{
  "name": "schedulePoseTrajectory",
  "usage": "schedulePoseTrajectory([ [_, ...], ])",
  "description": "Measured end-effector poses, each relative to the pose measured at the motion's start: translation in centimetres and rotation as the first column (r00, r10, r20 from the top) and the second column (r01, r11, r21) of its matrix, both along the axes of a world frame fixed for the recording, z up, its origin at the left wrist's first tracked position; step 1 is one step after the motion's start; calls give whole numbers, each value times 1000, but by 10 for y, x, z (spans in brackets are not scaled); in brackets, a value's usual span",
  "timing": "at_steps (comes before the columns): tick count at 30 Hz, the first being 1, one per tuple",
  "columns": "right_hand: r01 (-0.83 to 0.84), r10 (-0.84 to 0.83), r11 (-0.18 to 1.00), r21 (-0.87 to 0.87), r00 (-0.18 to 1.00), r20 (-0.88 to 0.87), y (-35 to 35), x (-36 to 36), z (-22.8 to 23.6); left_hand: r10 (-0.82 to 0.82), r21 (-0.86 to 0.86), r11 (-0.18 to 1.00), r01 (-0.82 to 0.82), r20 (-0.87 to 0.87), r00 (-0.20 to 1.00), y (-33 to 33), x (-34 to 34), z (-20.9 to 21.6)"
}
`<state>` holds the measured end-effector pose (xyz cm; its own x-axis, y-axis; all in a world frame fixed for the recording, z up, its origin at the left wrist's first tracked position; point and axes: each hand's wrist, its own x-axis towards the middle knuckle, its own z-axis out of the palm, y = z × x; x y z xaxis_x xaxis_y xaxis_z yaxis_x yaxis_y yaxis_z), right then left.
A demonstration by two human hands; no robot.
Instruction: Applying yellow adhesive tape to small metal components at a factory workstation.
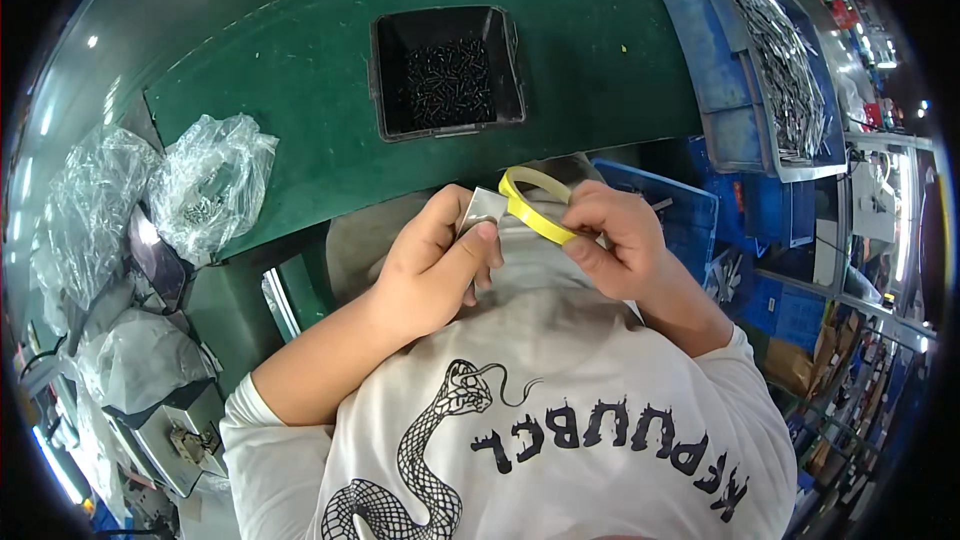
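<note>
In front of my chest, my left hand (440, 258) pinches a small flat silvery plate (484, 206) between thumb and fingers. Curving through the fingers of my right hand (618, 238) is a narrow band of yellow tape (537, 217), glossy yellow outside and paler inside. It forms a loop, and I cannot tell whether this is a thin roll or a loose strip. The band's left side meets the plate's right edge, where they touch or overlap. Both hands are above my lap, just short of the table's near edge.
On the green table (310, 70) stands a black bin (378, 90) of small dark screw-like parts. A blue crate (730, 70) of thin metal pieces is at the far right. Clear plastic bags (215, 180) lie at the left. Another blue bin (690, 202) sits beyond my right hand.
</note>
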<state>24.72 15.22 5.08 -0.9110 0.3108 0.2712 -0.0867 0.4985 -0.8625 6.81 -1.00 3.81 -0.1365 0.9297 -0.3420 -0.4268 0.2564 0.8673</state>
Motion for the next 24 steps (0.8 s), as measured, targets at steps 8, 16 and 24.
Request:
schedulePoseTrajectory([
  [8, 7, -7, 1000, 2, 1000, 15, -3, -8, -3, -6, 5, 1000, 7, -52, 999, 0, -2, -2],
  [16, -31, 31, 999, 4, 998, 50, -3, -10, -4, -21, 23, 999, 24, -102, 995, -1, -2, -9],
  [24, -56, 56, 998, 30, 998, 2, -3, -11, -7, 19, -26, 999, -23, -148, 989, 2, -1, -5],
])
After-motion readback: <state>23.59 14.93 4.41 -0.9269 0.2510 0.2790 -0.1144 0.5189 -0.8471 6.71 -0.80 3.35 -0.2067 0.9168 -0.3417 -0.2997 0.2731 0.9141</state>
